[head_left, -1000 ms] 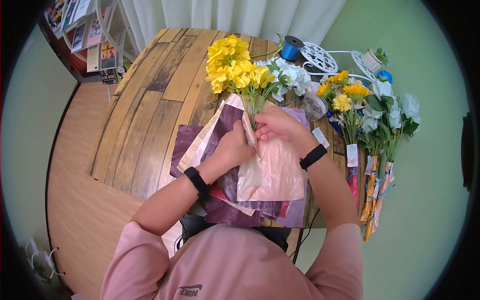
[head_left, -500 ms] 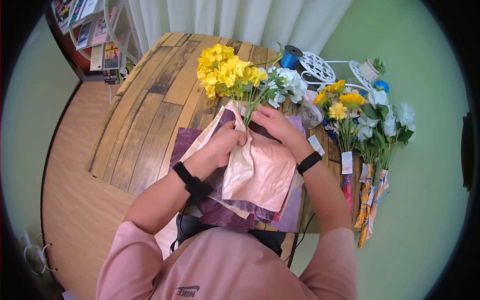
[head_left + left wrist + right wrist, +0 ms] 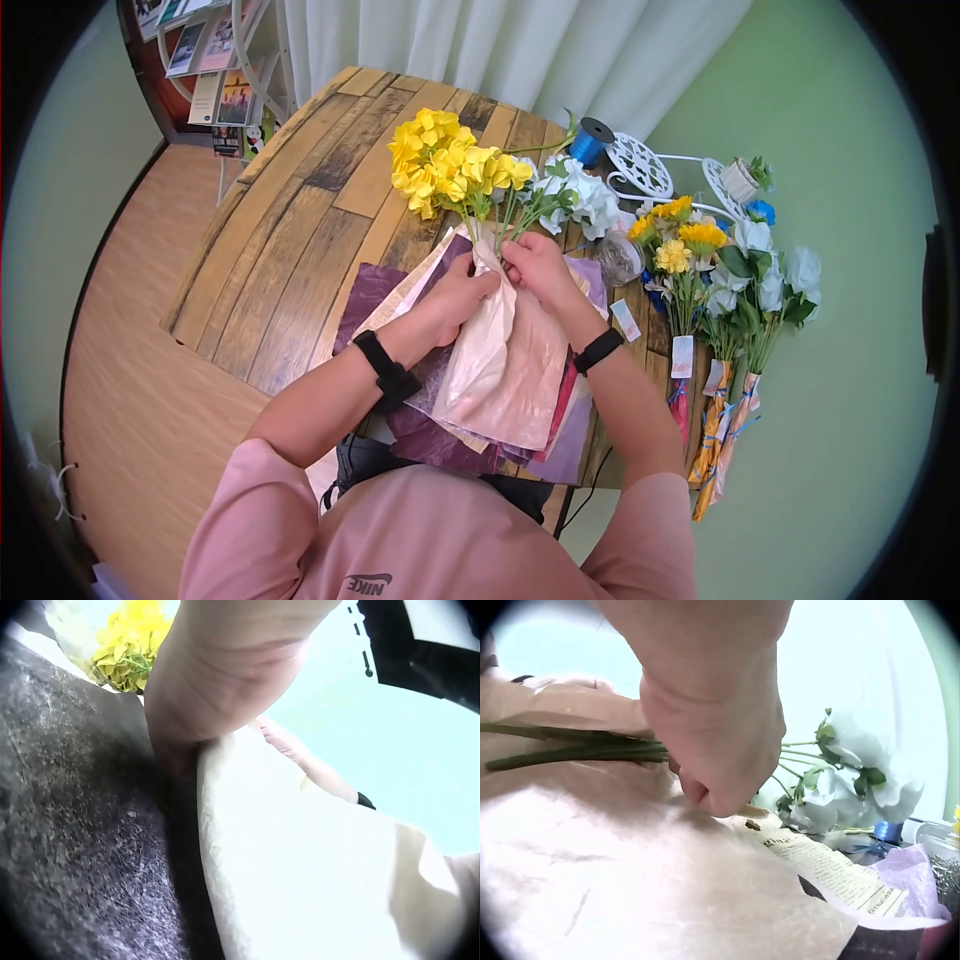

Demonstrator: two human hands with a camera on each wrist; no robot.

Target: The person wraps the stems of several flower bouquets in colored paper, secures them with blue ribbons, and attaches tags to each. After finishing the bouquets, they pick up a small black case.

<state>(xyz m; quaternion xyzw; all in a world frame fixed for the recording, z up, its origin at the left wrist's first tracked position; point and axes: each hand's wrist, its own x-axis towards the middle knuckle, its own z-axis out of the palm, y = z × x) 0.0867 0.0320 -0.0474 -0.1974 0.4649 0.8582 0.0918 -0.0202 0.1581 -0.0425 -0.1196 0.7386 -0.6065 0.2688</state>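
Observation:
Pale pink paper (image 3: 520, 370) is partly folded around green stems (image 3: 577, 754) below yellow flowers (image 3: 440, 165) and white-blue flowers (image 3: 580, 195). The left hand (image 3: 458, 300) pinches the paper's left fold near the stems; in the left wrist view this hand (image 3: 225, 675) covers the paper's upper edge (image 3: 217, 825). Opposite it, the right hand (image 3: 540, 270) has curled fingers around the stems, seen also as the right hand (image 3: 716, 720) in the right wrist view. Its fingertips are partly hidden. Purple sheets (image 3: 370, 290) and other papers lie underneath.
To the right lie several wrapped bouquets (image 3: 715, 420) at the table's edge. A blue ribbon spool (image 3: 591, 142), white metal stand (image 3: 640, 165) and clear container (image 3: 617, 262) stand behind them. Bare wooden tabletop (image 3: 290, 230) extends left. A magazine rack (image 3: 225, 80) stands beyond.
The left side of the pink paper has been folded inward over the stem ends. The right hand has closed in on the stems, after being slightly apart from the left hand.

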